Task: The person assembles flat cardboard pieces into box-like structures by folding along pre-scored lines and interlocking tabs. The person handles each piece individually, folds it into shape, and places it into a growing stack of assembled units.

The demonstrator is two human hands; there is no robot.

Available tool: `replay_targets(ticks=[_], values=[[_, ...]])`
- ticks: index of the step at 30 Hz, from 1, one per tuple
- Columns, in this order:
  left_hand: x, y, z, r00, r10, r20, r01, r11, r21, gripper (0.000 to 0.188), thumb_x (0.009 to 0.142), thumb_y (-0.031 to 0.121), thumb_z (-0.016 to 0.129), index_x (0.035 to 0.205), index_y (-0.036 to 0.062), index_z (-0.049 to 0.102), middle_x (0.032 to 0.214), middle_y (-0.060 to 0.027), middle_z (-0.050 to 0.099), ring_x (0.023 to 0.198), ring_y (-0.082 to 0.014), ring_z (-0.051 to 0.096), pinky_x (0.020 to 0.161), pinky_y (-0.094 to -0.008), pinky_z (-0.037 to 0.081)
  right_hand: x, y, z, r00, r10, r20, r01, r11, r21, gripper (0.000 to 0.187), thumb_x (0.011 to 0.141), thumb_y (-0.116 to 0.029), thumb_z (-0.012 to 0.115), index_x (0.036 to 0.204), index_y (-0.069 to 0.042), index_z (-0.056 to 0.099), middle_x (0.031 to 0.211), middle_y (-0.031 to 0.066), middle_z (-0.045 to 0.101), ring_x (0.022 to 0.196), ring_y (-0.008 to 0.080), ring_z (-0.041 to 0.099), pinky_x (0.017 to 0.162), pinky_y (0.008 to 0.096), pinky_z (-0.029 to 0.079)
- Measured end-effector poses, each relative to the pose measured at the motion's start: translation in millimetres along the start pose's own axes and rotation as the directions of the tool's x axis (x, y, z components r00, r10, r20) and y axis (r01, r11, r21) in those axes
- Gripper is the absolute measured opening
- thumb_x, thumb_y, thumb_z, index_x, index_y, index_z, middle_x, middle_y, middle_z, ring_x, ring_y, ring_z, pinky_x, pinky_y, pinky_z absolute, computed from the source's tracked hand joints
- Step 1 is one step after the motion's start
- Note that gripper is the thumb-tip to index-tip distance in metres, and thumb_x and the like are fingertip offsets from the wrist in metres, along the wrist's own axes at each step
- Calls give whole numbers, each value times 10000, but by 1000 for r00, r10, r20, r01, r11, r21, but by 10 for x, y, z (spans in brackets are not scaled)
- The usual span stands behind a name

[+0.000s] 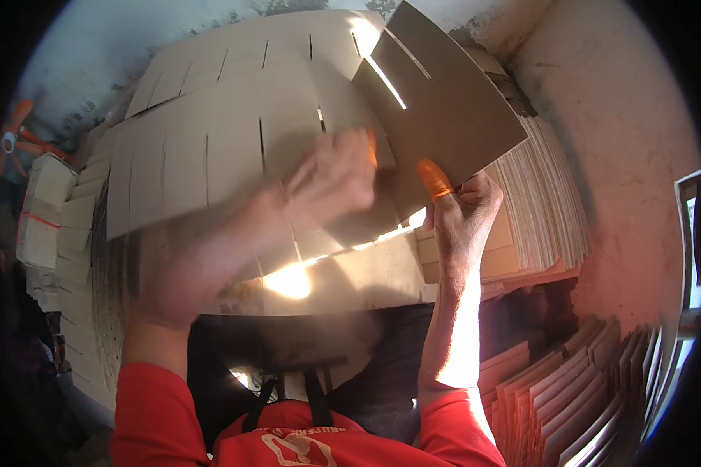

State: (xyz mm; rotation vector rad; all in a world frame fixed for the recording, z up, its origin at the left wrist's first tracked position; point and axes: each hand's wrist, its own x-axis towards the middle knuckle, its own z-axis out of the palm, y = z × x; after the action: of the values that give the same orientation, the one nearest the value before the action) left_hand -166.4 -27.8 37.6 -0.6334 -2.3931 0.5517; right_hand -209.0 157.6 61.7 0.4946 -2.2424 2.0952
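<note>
My right hand [469, 204] is closed on the near edge of a brown slotted cardboard piece [459, 117], its thumb in an orange finger cot lying on the upper face. The piece is tilted up, with two narrow slots toward its far left edge. My left hand [331, 175] is blurred by motion, its fingers curled closed, with orange at the fingertips. It is over the right part of a wide slotted cardboard sheet [183, 167]; whatever it pinches is hidden. Another slotted sheet [202, 70] lies farther back.
On the right stands a thick stack of cardboard [541, 198] beside the wall [623, 140]. More cardboard pieces [553, 397] stand on edge at the lower right. Stacked cardboard [78, 226] lines the left side, near an orange fan [12, 140].
</note>
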Motion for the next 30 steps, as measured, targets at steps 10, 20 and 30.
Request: replay_targets(ticks=[10, 20, 30], values=[[187, -63, -70, 794, -604, -65, 462, 670, -581, 567, 744, 334, 813, 1129, -43, 634, 993, -121, 674, 812, -314, 591, 761, -389, 513, 1, 182, 70, 993, 117, -15, -117, 993, -11, 81, 876, 38, 660, 954, 48, 678, 756, 0, 660, 681, 32, 518, 611, 209, 443], [217, -1201, 1206, 893, -442, 82, 449, 885, -125, 300, 853, 182, 687, 1090, 5, 639, 974, -133, 671, 905, -309, 582, 776, -424, 499, 26, 182, 152, 993, 108, -49, -106, 993, 44, 39, 881, 6, 689, 917, 20, 697, 635, 6, 609, 452, 38, 436, 420, 215, 308], [57, -1090, 942, 949, -315, -25, 311, 945, -106, 253, 802, -8, 605, 1054, -24, 620, 977, -114, 631, 900, -281, 607, 719, -386, 556, 23, 224, 163, 995, 83, -61, -77, 992, 103, 27, 879, -9, 704, 901, 8, 705, 631, -4, 605, 418, 29, 412, 375, 205, 271]])
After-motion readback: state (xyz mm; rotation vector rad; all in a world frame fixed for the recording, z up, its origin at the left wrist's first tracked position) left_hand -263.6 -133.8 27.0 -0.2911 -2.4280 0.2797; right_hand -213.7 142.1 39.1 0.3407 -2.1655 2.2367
